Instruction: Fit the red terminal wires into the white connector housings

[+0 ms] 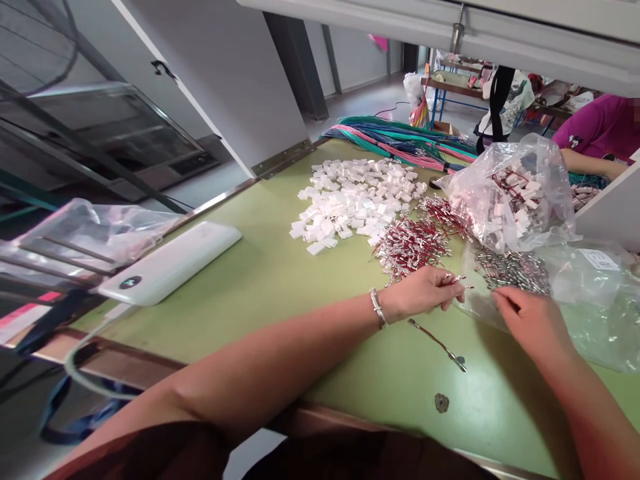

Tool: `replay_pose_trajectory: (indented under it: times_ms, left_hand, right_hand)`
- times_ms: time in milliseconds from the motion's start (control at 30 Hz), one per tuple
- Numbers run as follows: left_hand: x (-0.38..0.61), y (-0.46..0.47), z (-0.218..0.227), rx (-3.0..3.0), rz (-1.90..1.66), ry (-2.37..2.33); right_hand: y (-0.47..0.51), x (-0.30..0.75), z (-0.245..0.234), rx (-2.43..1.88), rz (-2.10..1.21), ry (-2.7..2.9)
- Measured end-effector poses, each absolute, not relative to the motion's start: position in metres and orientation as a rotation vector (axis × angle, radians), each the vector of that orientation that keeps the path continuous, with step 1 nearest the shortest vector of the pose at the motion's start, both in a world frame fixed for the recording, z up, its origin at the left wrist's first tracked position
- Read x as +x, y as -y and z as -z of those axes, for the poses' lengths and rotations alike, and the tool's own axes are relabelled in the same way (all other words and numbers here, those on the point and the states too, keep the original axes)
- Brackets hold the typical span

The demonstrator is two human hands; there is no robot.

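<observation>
My left hand (429, 293), with a bracelet on its wrist, pinches short wires with metal terminals (461, 278) whose tips stick out past the fingers. My right hand (536, 319) is closed, its fingertips at the near edge of a pile of dark metal pieces (520, 270) on clear plastic; whatever it grips is hidden. Between the hands and the table's front edge lies a single red wire with metal ends (436, 341). Just behind my left hand is a heap of short red wires with metal ends (413, 243).
White plastic pieces (350, 200) are piled behind the red wires. A clear bag (515, 193) of white pieces and wires stands at the back right. Bundled long cables (400, 143) lie at the far edge. A white elongated device (175, 263) sits left. Another person (600, 133) is at right.
</observation>
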State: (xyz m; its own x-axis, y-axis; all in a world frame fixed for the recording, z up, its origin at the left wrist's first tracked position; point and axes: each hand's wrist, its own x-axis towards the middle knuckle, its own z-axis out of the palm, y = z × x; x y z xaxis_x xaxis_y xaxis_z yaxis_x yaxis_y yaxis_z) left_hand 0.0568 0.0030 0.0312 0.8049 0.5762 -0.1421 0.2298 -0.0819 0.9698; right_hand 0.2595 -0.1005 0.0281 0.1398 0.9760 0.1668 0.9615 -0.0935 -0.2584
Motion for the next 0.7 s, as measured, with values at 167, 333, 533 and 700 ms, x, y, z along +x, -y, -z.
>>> replay_pose_trajectory:
  times_ms: [167,333,533,700]
  left_hand:
    - [0.060,0.003,-0.026,1.506,-0.310,-0.653]
    - [0.060,0.002,-0.022,1.594,-0.404,-0.606]
    - [0.060,0.004,-0.024,1.664,-0.406,-0.693]
    - [0.060,0.008,-0.023,1.769,-0.433,-0.636]
  right_hand:
    - [0.080,0.274,-0.009,-2.260,0.393,2.110]
    - [0.072,0.268,-0.004,-2.283,0.587,2.196]
    - [0.086,0.263,-0.014,-2.037,0.269,1.845]
    - [0.102,0.236,-0.024,-1.732,-0.281,1.729]
